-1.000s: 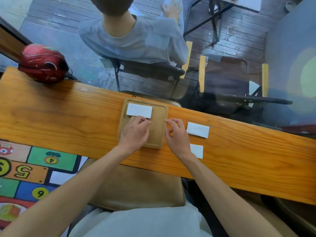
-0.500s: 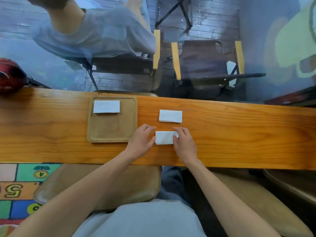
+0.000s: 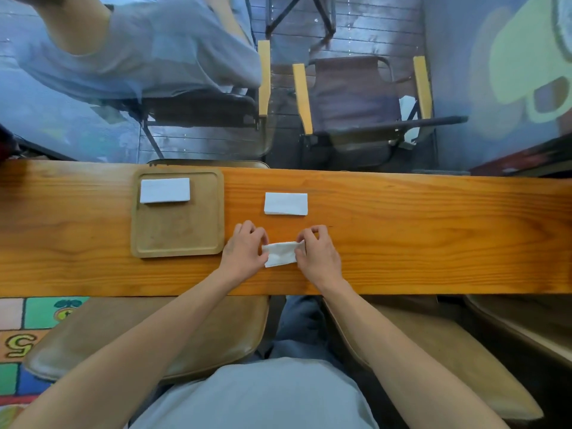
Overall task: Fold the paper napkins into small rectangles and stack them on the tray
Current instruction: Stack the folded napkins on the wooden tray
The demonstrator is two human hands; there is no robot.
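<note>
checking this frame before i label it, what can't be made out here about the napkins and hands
- Head view: both ends of the napkin being folded are covered by the left hand and right hand, so its full shape is unclear.
- The fingertips curl under the hands; the exact grip is hidden.
- Napkin on the tray: too small to count layers.
- Napkin on the table: fold count unreadable.
</note>
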